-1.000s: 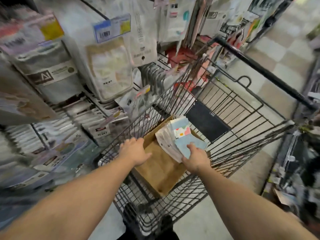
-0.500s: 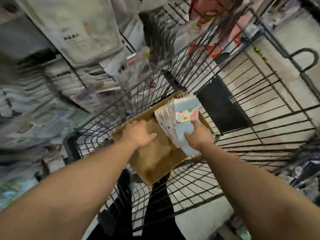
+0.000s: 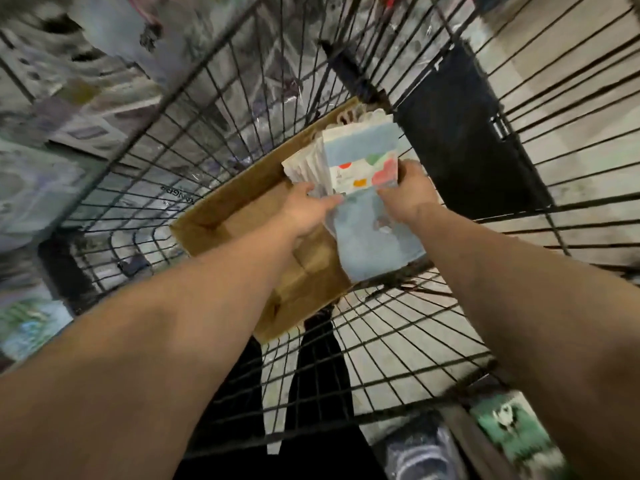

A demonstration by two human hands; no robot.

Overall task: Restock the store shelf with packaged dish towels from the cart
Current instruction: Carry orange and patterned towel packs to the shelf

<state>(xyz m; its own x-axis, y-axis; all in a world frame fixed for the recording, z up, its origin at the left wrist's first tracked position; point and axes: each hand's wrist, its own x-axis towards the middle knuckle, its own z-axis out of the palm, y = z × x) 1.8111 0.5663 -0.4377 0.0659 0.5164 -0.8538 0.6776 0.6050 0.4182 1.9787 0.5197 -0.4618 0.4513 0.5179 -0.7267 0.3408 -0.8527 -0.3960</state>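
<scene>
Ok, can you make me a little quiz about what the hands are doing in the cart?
1. True or false: both hands hold the stack of packaged dish towels.
2. What does the stack sit in? A) brown cardboard box B) blue plastic bucket C) white paper bag
3. Fill in: the box lies inside a black wire ____.

Key:
1. True: the left hand grips the stack's left side, the right hand its right side.
2. A
3. cart
</scene>
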